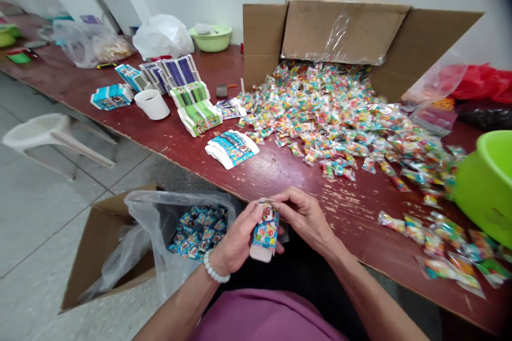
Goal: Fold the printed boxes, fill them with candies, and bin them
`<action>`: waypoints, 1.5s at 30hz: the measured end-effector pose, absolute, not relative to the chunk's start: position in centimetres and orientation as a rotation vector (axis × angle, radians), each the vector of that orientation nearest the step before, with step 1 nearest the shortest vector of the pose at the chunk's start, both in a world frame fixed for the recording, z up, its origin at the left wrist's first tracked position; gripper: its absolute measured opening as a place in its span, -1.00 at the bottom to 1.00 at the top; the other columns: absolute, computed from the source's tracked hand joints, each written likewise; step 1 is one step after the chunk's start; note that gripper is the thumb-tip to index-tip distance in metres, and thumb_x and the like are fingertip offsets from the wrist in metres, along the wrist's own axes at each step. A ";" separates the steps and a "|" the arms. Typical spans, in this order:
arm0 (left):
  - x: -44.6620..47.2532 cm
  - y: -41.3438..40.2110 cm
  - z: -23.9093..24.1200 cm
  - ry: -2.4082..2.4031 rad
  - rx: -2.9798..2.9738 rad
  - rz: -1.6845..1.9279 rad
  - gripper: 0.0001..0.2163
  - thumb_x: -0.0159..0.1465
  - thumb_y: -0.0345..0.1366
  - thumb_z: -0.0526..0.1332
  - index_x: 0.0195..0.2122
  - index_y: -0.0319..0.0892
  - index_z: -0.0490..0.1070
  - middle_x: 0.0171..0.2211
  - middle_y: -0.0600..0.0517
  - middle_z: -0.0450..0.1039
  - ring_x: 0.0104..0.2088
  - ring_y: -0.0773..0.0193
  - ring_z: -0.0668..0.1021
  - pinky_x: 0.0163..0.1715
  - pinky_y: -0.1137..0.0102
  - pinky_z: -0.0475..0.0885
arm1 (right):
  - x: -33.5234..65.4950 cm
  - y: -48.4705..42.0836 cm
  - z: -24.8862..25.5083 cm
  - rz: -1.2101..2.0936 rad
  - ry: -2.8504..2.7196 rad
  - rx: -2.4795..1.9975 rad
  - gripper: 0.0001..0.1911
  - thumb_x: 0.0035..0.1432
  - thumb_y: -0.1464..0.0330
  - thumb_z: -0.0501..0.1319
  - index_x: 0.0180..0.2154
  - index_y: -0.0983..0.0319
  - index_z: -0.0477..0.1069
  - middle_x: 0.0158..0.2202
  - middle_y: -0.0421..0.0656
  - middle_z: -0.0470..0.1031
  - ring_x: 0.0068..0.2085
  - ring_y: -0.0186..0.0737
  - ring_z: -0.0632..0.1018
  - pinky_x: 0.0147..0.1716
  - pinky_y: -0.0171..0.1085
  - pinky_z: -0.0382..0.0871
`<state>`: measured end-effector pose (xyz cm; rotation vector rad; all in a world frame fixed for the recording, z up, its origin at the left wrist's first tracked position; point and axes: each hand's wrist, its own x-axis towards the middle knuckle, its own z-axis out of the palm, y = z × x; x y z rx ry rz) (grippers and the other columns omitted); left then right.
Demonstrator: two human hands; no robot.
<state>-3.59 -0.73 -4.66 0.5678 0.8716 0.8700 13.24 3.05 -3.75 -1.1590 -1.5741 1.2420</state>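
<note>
A small blue printed candy box (pixel 265 233) is in my hands in front of my lap, with a white end flap showing at its lower end. My left hand (pixel 239 237), a beaded bracelet at its wrist, wraps round the box from the left. From the right, my right hand (pixel 307 214) pinches the box's upper end between thumb and fingers. Whether any candy is inside is hidden. Flat blue cartons (pixel 234 148) lie stacked on the table just beyond my hands. A large heap of clear-wrapped colourful candies (pixel 328 112) spreads to the right.
An open cardboard box (pixel 346 32) lies behind the heap. On the right stands a green basin (pixel 486 186). Below the table edge at left, a plastic-lined carton (pixel 86 256) is near several blue filled boxes (pixel 200 230). A white stool (pixel 52 130) stands on the floor.
</note>
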 end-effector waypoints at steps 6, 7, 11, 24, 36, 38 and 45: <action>-3.1 -0.7 -5.5 0.948 0.572 0.859 -0.43 0.28 0.20 0.06 0.14 -0.11 0.32 -0.47 0.04 0.49 -0.65 0.32 0.50 -0.67 0.48 0.36 | 12.5 2.8 -3.5 1.583 -1.438 -1.102 -0.70 0.18 0.12 0.28 -0.33 0.24 0.49 -0.40 -0.17 0.58 -0.55 -0.32 0.50 -0.53 -0.31 0.40; -3.2 -0.7 -5.5 0.960 0.588 0.846 -0.39 0.28 0.22 0.04 0.17 -0.11 0.31 -0.48 0.03 0.49 -0.66 0.32 0.50 -0.68 0.48 0.35 | 12.5 2.9 -3.4 1.614 -1.408 -1.106 -0.70 0.14 0.12 0.32 -0.33 0.25 0.47 -0.40 -0.16 0.59 -0.56 -0.32 0.51 -0.54 -0.31 0.40; -3.4 -0.4 -5.2 1.015 0.681 0.812 -0.32 0.28 0.25 -0.01 0.17 -0.20 0.35 -0.49 -0.01 0.51 -0.69 0.33 0.49 -0.73 0.50 0.31 | 12.4 3.4 -3.2 1.652 -1.356 -1.173 -0.66 0.06 0.13 0.37 -0.31 0.29 0.49 -0.44 -0.14 0.59 -0.54 -0.30 0.54 -0.53 -0.32 0.42; -2.3 -0.5 -5.7 1.025 0.651 0.885 -0.41 0.27 0.19 0.08 0.18 -0.09 0.33 -0.30 -0.03 0.50 -0.52 0.30 0.54 -0.67 0.50 0.39 | 12.6 1.5 -4.1 1.187 -1.774 -1.065 -0.88 0.26 0.30 0.21 -0.28 0.17 0.50 -0.22 -0.10 0.54 -0.25 -0.19 0.54 -0.27 -0.25 0.44; -3.0 -4.2 -8.2 0.945 0.592 0.651 -0.63 0.04 -0.11 0.46 -0.24 -0.19 0.43 -0.41 0.07 0.44 -0.37 0.32 0.48 -0.33 0.46 0.36 | 25.3 13.9 -5.7 0.368 -1.848 -1.890 -0.61 0.07 0.40 0.24 -0.02 0.22 0.53 -0.02 0.06 0.56 -0.01 0.12 0.49 -0.03 -0.04 0.32; -4.8 -4.0 -8.3 0.950 0.695 0.572 -0.65 0.00 -0.19 0.48 -0.27 -0.19 0.42 -0.42 0.11 0.40 -0.40 0.35 0.43 -0.34 0.47 0.33 | 26.5 15.0 -5.9 0.436 -1.868 -1.894 -0.57 -0.06 0.41 0.33 -0.06 0.17 0.56 -0.11 0.00 0.60 -0.05 0.13 0.51 -0.11 -0.08 0.35; -10.2 -1.0 -8.2 0.966 1.400 0.095 -0.64 -0.04 -0.29 0.43 -0.15 -0.06 0.57 -0.27 0.07 0.49 -0.24 0.19 0.49 -0.24 0.43 0.34 | 26.5 15.3 -7.0 0.740 -1.701 -1.804 -0.72 -0.01 0.23 0.32 -0.26 0.24 0.62 -0.45 -0.13 0.61 -0.44 -0.18 0.52 -0.45 -0.27 0.33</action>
